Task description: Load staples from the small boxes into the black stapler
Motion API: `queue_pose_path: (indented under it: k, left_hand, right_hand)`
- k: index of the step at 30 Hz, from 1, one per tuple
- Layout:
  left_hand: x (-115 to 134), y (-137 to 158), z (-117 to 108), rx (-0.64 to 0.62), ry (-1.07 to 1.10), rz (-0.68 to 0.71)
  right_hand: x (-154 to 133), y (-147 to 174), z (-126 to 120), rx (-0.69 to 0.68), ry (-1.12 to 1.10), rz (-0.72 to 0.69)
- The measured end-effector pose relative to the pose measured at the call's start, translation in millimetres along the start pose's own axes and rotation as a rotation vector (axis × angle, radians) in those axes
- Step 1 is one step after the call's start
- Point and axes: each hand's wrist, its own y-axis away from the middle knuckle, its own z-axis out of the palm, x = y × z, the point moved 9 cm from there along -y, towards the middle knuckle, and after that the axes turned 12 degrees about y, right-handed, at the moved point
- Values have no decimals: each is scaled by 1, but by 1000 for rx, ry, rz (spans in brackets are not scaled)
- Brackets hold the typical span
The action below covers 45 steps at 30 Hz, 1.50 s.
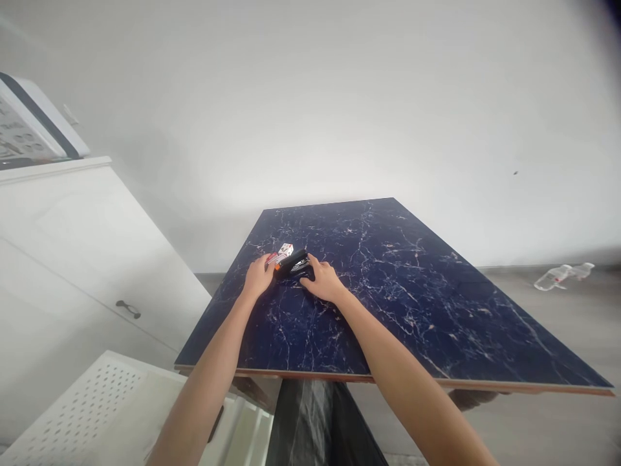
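Observation:
A black stapler [291,264] with an orange end and a silvery metal part lies on the dark blue marbled table [388,291], between my two hands. My left hand [259,276] is closed at its orange end; the fingertips are partly hidden. My right hand [324,278] grips the other end, thumb on the near side and fingers on the far side. Just behind the stapler sits a small white box [286,250] with dark and red print. A pinkish-red thing [272,257], too small to make out, shows beside my left fingertips.
A white cabinet [87,259] with a dark handle stands on the left, a white appliance [39,123] on its top. Below it is a white perforated surface [87,404]. The table's far edge is near a pale wall [315,97]. Clear plastic items [563,277] lie on the floor at right.

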Motion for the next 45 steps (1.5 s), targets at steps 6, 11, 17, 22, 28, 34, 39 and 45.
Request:
queue_pose_path:
  k: [6,11,17,22,28,34,39,45]
  left_hand:
    - [11,8,-1,-48,65,-11]
    - [28,15,8,-66,131,47]
    - [26,16,12,-64,176,5]
    - [19,13,12,-42,216,-47]
    - [-3,5,4,-7,177,-129]
    - [5,7,6,-94,114,-48]
    - [-5,7,-4,50,11,-97]
    - [-15,4,-7,97,-39,-128]
  right_hand:
    - [2,0,0,-19,-72,43]
    - [-14,6,-5,53,-97,72]
    - [-34,5,11,14,-33,64]
    - [-29,-2,13,70,-32,38]
    - [-17,0,9,39,-72,35]
    - [-13,0,11,-2,-76,48]
    - [-8,-4,15,-35,-81,9]
    - [-3,-4,11,-2,-82,-11]
